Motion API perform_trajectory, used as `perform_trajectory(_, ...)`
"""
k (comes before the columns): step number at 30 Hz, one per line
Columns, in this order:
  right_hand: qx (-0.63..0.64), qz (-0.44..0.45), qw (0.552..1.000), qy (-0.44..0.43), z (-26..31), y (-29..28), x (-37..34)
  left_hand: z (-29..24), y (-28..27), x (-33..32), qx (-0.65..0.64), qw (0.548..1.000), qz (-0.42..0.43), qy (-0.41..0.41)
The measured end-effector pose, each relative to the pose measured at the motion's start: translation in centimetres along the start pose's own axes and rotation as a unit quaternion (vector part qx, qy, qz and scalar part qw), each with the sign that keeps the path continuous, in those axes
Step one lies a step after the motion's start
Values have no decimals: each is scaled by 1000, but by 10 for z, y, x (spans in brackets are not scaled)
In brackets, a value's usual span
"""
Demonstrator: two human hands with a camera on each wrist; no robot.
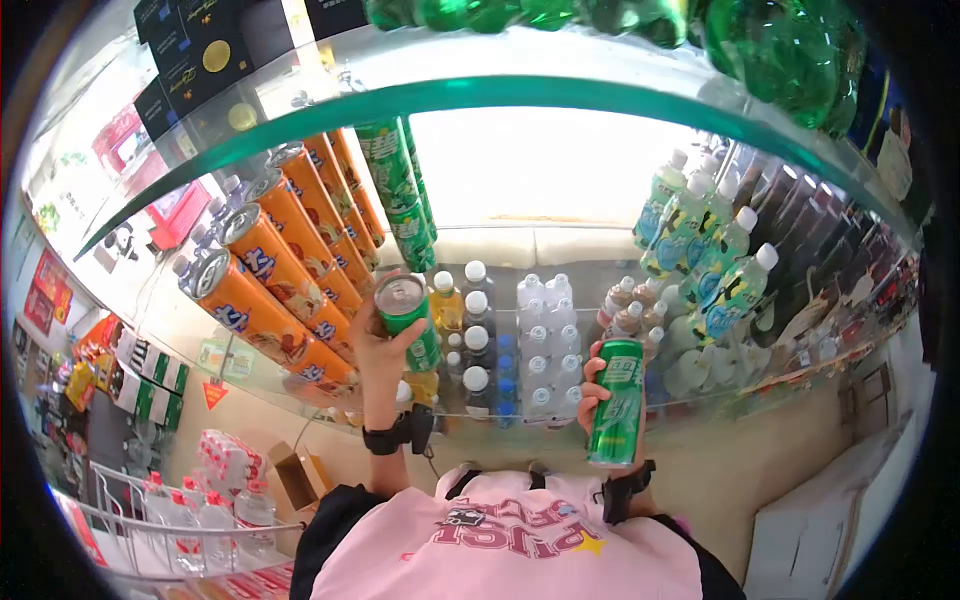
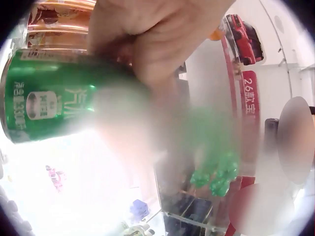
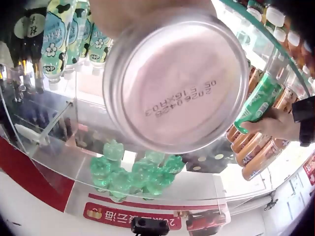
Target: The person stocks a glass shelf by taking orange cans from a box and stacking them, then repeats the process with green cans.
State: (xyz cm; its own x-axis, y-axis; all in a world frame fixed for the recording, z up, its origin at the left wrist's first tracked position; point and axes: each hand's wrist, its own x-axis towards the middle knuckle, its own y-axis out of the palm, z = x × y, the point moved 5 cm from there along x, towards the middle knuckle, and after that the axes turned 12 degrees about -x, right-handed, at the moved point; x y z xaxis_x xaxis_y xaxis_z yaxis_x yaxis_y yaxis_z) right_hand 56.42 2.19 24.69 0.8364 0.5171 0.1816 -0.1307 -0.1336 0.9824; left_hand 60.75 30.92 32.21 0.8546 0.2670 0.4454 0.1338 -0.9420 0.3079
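The left hand (image 1: 382,350) grips a green can (image 1: 424,345) with a silver top, beside the row of orange cans (image 1: 265,310) on the glass shelf. The left wrist view shows that green can (image 2: 44,98) lying sideways across the picture under the left hand (image 2: 152,39). The right hand (image 1: 592,388) holds another green can (image 1: 618,400) upright in front of the shelf, its fingers curled round the side. In the right wrist view the printed bottom of this can (image 3: 177,88) covers much of the right hand (image 3: 147,10).
More green cans (image 1: 395,180) stand behind the orange ones. Green-labelled bottles (image 1: 735,290) line the shelf's right side. A glass shelf edge (image 1: 480,92) crosses above the hands. Rows of dark and clear bottles (image 1: 540,345) stand lower down. A wire rack (image 1: 125,530) holds red-capped bottles at lower left.
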Motion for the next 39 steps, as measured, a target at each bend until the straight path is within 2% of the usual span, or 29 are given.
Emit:
perform_trajectory(1,-39,25,999,19,-10,-1,4,1,-4,3,-2,1000,20,9)
perform_trajectory(2,-48,-17,999,-3,-17,-2,8,1,-8,7,4,999,45,24)
perform_trajectory(3,-46,-16,999,-10,-24,0,18,3,-14,11,3,998,52,21)
perform_trajectory(5,-202,-17,979,-31,-29,10,35,12,-24,12,-34,998,56,-4)
perform_trajectory(6,-234,-46,969,-58,-36,22,43,12,-24,10,-40,997,54,-28)
perform_trajectory(10,-292,-62,948,-108,-53,45,79,15,-29,12,-70,992,104,-19)
perform_trajectory(16,-447,-52,873,-190,-73,89,123,4,-18,11,-100,981,157,-55)
perform_trajectory(17,-446,-54,873,-188,-77,92,129,0,-16,8,-119,976,167,-68)
perform_trajectory(19,-424,4,887,-182,-85,101,141,19,-26,7,-125,974,175,-64)
perform_trajectory(21,-435,-3,878,-200,-93,112,147,29,-32,4,-137,968,197,-78)
perform_trajectory(22,-453,-15,869,-197,-98,118,149,29,-37,5,-86,978,187,-44)
perform_trajectory(23,-472,-25,860,-194,-103,122,151,38,-41,4,-87,977,191,-47)
perform_trajectory(25,-491,-46,842,-218,-108,126,155,52,-53,5,4,986,164,20)
perform_trajectory(26,-519,-25,828,-213,-110,129,158,34,-42,-2,4,986,167,22)
perform_trajectory(27,-547,-2,812,-206,-114,133,163,7,-31,-15,61,990,115,61)
perform_trajectory(28,-565,-17,785,-254,-114,134,169,-11,-21,-22,117,986,59,101)
perform_trajectory(29,-565,-11,784,-256,-115,135,176,-10,-11,-22,118,985,59,107)
perform_trajectory(31,-662,17,684,-306,-118,142,185,-3,-10,-25,41,998,7,55)
perform_trajectory(32,-654,28,679,-333,-118,145,191,13,-19,-19,100,993,36,42)
perform_trajectory(33,-653,31,679,-334,-118,147,197,21,-30,-17,101,993,36,46)
perform_trajectory(35,-673,52,646,-357,-116,154,206,18,-31,-11,123,986,108,31)
perform_trajectory(36,-657,66,668,-343,-115,150,211,15,-31,-14,60,990,129,7)
perform_trajectory(37,-656,64,669,-345,-116,150,211,15,-31,-14,61,989,132,5)
perform_trajectory(39,-656,57,696,-287,-121,144,213,21,-34,-14,46,988,142,-23)
